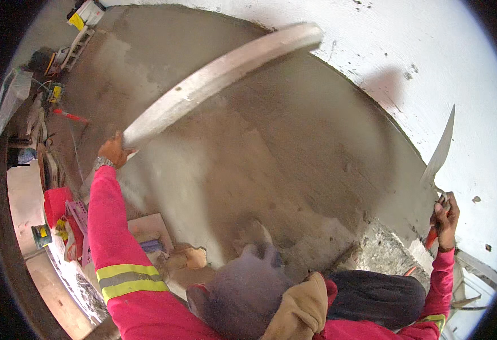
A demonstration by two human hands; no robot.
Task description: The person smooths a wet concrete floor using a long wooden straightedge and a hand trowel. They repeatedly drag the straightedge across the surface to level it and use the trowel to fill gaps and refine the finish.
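Note:
My left hand (114, 150), at the left, is closed round the near end of a long pale straightedge board (214, 76). The board slants up and to the right, its far end close to the foot of the white wall; whether it touches the floor I cannot tell. Smooth grey mortar (294, 136) covers the floor beneath it. Over at the right, my right hand (445, 218) grips a trowel by its red handle (431, 237). The trowel's pointed metal blade (442, 146) points upward, next to the white wall.
The white wall (464, 73) bounds the floor on the right. Rough broken concrete (387, 255) lies near my right arm. Leftward are a red bag (57, 205), a dark can (41, 236), a red stick-like tool (71, 116) and a white bucket (91, 13). Dark cloth (373, 297) shows below.

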